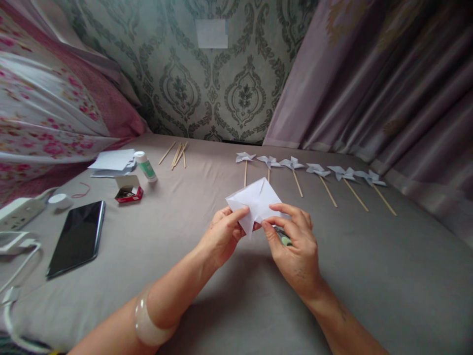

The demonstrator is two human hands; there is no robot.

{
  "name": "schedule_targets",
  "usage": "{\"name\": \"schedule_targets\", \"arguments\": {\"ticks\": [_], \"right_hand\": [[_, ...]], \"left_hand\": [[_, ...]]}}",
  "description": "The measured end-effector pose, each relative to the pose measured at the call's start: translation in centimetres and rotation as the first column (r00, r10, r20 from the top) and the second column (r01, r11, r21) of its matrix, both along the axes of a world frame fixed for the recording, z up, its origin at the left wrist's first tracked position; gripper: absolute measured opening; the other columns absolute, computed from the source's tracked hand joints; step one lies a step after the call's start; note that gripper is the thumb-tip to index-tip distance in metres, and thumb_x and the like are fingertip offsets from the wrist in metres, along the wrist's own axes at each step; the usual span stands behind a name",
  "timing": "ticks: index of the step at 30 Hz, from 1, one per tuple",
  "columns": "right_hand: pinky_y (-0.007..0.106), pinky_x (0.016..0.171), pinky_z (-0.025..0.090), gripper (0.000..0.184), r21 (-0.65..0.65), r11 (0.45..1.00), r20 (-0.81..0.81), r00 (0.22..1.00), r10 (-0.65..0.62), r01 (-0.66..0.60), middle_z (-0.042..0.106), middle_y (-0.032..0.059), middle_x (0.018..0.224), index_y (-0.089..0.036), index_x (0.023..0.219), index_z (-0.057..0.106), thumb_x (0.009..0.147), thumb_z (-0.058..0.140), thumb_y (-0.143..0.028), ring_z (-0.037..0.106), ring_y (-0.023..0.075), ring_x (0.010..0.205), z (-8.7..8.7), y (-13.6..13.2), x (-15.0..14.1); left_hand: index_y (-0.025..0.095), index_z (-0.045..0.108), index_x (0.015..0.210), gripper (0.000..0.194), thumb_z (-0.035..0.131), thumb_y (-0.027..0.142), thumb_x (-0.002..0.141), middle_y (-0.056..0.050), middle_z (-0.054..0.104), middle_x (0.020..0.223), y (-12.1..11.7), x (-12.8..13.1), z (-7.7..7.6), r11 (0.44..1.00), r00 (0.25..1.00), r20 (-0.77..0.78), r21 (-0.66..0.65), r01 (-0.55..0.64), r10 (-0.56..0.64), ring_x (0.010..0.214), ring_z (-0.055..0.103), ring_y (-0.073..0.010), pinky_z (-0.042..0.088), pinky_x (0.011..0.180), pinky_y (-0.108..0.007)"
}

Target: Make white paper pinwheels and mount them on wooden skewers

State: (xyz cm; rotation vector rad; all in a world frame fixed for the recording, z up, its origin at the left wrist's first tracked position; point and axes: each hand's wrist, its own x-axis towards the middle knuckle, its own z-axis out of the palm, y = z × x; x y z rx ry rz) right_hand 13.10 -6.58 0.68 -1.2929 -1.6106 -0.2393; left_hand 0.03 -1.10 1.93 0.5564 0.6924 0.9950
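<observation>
Two bare hands hold a cut square of white paper [260, 195], raised above a grey cloth [155, 236]. The left hand [225, 234] pinches its lower left part, thumb on top, other fingers underneath. The right hand [297, 241] pinches the lower right edge between thumb and a finger, index finger resting just above. A green-handled object [286, 240], mostly hidden, lies beneath the right fingers.

Beyond the fingers, running off to their right, is a row of six white pinwheels [291, 163] on wooden sticks. Beyond and left of the fingers lie loose sticks [179, 155]; further left are a glue stick [147, 170], an open red box [129, 195] and paper sheets [113, 160]. A dark-screened tablet [77, 239] lies well left of the left fingers.
</observation>
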Motion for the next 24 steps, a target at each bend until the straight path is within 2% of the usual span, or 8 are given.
{"name": "schedule_targets", "arguments": {"ticks": [11, 18, 24], "right_hand": [[0.042, 0.089, 0.043, 0.003, 0.015, 0.996, -0.010, 0.996, -0.090, 0.090, 0.065, 0.0082, 0.105, -0.021, 0.080, 0.065, 0.083, 0.066, -0.020, 0.059, 0.0232, 0.100, 0.32, 0.15, -0.04], [0.041, 0.089, 0.044, 0.003, 0.007, 0.994, -0.017, 0.994, -0.111, 0.111, 0.065, 0.0079, 0.105, -0.020, 0.079, 0.065, 0.082, 0.066, -0.021, 0.059, 0.0226, 0.100, 0.29, 0.19, -0.03], [0.041, 0.089, 0.043, 0.004, -0.001, 0.993, -0.013, 0.993, -0.117, 0.117, 0.064, 0.0083, 0.104, -0.019, 0.077, 0.065, 0.081, 0.067, -0.020, 0.059, 0.0228, 0.100, 0.38, 0.18, -0.05]], "left_hand": [[0.010, 0.071, 0.086, 0.022, 0.075, 0.020, 0.067, -0.011, 0.073, 0.089, -0.45, 0.18, -0.06, 0.999, 0.999, -0.008, 0.030, 0.042, -0.042, 0.075, 0.067, -0.0190, 0.055, 0.070, -0.029], [0.012, 0.072, 0.087, 0.024, 0.078, 0.023, 0.067, -0.009, 0.073, 0.090, -0.68, 0.26, -0.01, 0.993, 0.997, -0.010, 0.092, 0.080, -0.080, 0.080, 0.066, -0.0180, 0.053, 0.078, -0.032], [0.014, 0.073, 0.088, 0.026, 0.079, 0.024, 0.065, -0.008, 0.073, 0.090, -0.78, 0.23, -0.23, 0.988, 0.997, -0.027, 0.131, 0.079, -0.077, 0.082, 0.065, -0.0174, 0.050, 0.076, -0.030]]}}
